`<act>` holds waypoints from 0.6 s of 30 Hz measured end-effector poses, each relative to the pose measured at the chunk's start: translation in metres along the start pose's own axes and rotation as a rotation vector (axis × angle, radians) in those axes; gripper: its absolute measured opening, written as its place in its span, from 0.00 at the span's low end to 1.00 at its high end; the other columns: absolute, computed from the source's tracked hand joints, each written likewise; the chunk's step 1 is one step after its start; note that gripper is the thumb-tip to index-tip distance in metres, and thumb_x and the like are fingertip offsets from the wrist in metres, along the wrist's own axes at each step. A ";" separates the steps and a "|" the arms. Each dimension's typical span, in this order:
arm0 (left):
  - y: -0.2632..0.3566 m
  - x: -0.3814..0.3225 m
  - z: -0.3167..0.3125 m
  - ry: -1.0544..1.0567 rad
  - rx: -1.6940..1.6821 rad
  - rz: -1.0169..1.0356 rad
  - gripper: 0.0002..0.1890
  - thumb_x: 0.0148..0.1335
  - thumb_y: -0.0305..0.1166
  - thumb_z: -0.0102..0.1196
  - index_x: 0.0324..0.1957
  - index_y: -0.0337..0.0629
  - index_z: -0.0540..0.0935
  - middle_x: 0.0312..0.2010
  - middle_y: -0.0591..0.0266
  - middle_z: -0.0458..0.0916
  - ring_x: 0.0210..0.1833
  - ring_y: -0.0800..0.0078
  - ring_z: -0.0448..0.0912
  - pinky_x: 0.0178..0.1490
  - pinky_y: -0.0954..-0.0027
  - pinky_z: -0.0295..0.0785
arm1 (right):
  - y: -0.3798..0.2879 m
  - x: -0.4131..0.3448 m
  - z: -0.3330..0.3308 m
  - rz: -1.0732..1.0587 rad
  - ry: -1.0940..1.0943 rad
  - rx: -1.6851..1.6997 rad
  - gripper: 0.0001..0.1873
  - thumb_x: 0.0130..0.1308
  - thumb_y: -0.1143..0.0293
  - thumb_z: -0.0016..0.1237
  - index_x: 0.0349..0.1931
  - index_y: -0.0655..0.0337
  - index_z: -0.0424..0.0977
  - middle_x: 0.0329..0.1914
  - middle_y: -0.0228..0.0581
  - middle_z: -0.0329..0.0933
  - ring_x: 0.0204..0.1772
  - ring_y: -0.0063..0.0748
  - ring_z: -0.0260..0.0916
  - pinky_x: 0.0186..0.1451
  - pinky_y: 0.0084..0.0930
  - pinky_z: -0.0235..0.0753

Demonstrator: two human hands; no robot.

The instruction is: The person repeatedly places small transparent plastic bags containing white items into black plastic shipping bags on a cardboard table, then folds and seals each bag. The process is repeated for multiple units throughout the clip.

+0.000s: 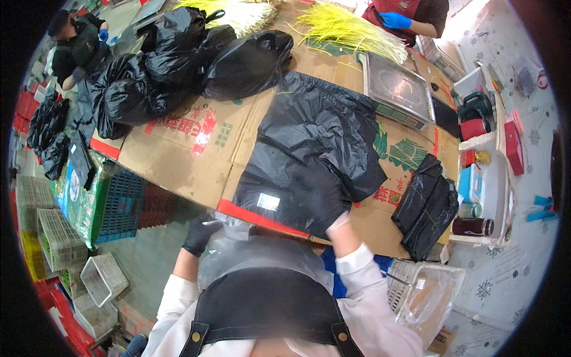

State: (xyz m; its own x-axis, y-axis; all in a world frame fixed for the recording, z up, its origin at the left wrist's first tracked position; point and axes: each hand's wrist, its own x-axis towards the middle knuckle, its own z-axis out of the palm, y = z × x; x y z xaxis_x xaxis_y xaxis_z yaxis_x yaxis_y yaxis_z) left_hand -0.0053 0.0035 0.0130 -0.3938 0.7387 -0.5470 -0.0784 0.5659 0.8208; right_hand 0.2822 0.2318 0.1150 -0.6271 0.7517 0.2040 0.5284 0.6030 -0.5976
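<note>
A black plastic bag [285, 129] lies spread and creased over the cardboard-covered table [174, 172], with a white label near its lower edge. On this bag rests my right hand [319, 196] in a black glove, slightly blurred; whether its fingers grip the film cannot be told. My left hand [200, 234], also gloved in black, is below the table edge, its fingers closed on clear plastic film [232, 232] that hangs before my apron. To the right of the spread bag lies a folded stack of black bags [424, 207].
Filled black bags [250, 64] crowd the table's far left. Beyond are yellow chives [352, 33] and a scale [397, 87]. A co-worker's blue-gloved hand [395, 20] is at the far side; another person [78, 44] is far left. Crates [105, 279] stand lower left.
</note>
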 end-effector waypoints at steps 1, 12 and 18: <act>-0.001 0.000 -0.001 -0.003 -0.032 -0.002 0.05 0.54 0.25 0.68 0.31 0.36 0.85 0.28 0.67 0.82 0.30 0.79 0.75 0.36 0.71 0.71 | -0.001 -0.012 0.025 0.117 -0.237 -0.049 0.17 0.63 0.68 0.53 0.50 0.64 0.80 0.51 0.61 0.78 0.56 0.60 0.74 0.64 0.44 0.71; 0.034 0.006 0.009 -0.048 0.023 0.010 0.04 0.54 0.26 0.67 0.28 0.40 0.83 0.25 0.70 0.80 0.28 0.80 0.75 0.34 0.73 0.70 | 0.090 0.028 -0.003 0.222 -0.468 0.216 0.13 0.70 0.63 0.48 0.44 0.61 0.82 0.47 0.53 0.82 0.53 0.51 0.77 0.59 0.40 0.73; 0.049 0.012 0.010 -0.050 0.068 0.097 0.10 0.53 0.28 0.67 0.23 0.41 0.78 0.21 0.70 0.76 0.26 0.80 0.72 0.31 0.73 0.66 | 0.093 0.128 -0.158 0.300 0.743 -0.166 0.16 0.68 0.64 0.53 0.52 0.64 0.77 0.50 0.57 0.79 0.51 0.57 0.78 0.56 0.43 0.76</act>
State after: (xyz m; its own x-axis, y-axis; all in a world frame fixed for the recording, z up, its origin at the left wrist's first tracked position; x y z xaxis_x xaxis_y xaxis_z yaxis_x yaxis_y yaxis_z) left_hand -0.0045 0.0437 0.0449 -0.3503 0.8075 -0.4745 0.0208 0.5132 0.8580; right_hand 0.3418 0.4270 0.2082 0.0671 0.8330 0.5492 0.7280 0.3355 -0.5979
